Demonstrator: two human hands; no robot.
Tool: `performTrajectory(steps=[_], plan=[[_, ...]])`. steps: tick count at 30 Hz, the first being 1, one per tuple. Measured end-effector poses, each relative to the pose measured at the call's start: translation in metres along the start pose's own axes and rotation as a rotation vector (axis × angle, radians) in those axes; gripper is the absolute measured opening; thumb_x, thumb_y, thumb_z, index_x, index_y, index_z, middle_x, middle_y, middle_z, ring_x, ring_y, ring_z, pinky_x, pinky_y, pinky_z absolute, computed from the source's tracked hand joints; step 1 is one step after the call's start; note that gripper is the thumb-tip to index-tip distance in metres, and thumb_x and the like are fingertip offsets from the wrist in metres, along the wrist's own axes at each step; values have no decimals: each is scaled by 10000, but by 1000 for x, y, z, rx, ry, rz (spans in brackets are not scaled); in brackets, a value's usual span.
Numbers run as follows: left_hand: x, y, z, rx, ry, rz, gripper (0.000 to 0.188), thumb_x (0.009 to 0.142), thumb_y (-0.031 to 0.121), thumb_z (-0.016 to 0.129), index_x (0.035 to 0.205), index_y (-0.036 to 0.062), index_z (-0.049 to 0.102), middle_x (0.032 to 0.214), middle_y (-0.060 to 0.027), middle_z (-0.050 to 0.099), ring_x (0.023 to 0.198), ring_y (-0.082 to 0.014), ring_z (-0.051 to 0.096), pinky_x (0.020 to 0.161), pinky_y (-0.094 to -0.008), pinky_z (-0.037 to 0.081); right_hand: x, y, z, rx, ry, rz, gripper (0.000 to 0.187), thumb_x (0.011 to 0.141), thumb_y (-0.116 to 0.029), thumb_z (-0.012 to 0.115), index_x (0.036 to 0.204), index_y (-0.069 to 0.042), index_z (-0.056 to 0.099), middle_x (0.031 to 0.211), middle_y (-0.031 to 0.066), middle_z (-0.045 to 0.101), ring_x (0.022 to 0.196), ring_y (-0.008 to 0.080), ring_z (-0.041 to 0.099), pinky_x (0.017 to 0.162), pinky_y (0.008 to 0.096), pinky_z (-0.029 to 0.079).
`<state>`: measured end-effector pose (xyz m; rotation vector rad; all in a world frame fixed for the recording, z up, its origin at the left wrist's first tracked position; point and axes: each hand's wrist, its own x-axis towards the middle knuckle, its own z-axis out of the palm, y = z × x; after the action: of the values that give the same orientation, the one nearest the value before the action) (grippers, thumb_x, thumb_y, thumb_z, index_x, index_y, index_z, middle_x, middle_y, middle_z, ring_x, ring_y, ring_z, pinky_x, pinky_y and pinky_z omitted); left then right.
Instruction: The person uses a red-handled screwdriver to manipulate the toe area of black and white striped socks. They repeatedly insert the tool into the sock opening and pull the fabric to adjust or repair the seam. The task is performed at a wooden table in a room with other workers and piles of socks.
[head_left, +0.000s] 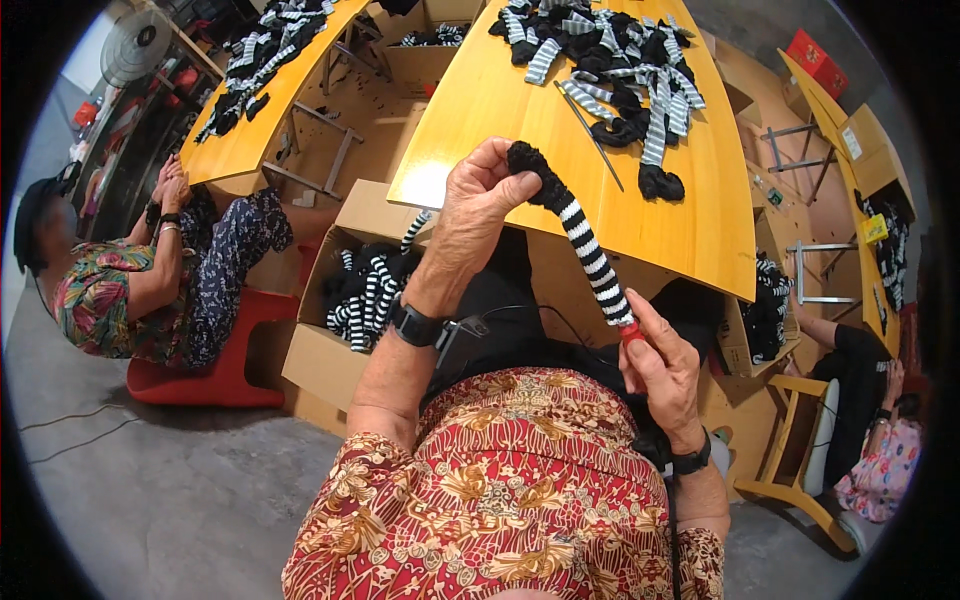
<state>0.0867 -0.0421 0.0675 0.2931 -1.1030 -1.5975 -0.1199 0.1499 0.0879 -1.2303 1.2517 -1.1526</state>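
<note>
Between my hands stretches a slim knitted tube, banded black and white, with a fuzzy black end. My left hand pinches that black end between thumb and fingers, above the near edge of the table. Lower and to the right, my right hand is closed round the tube's other end, where a bit of red shows; I cannot make out what the red part is. On the table beyond lie several flat grey-and-white striped knitted pieces with black ends. A thin rod rests beside them.
An open cardboard box of striped tubes stands left of my lap; another box is to the right. At left a person sits on a red chair by a second yellow table. Another person sits at right.
</note>
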Motion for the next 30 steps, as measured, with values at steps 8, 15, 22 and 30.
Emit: performTrajectory(steps=[8,15,22,30], plan=[[3,-28,21,-65,142,35,110,869,34,680,919,83,595,890,1,646,786,-83,588,709,-225,489,9,16,21,-100,225,-180,390,962,-88,523,1348,-31,521,805,-16,567,572,22,418,495,169,346],[-1,-28,19,-67,157,-58,114,881,122,692,951,66,621,863,5,656,739,-61,597,647,-197,488,27,18,7,-524,238,-519,420,867,26,587,1285,-6,571,792,68,575,650,127,516,588,246,433],[-1,-14,16,53,101,-108,207,940,137,614,1123,43,630,971,0,669,810,-59,580,702,-201,464,25,6,-9,-409,129,-381,385,868,20,576,1253,9,592,836,80,614,704,132,550,658,266,464],[-4,-20,22,81,104,-64,186,931,177,632,1042,32,663,882,25,666,756,-39,552,663,-196,441,23,16,11,-433,241,-414,411,859,38,594,1269,7,580,842,74,611,719,126,558,639,261,468]])
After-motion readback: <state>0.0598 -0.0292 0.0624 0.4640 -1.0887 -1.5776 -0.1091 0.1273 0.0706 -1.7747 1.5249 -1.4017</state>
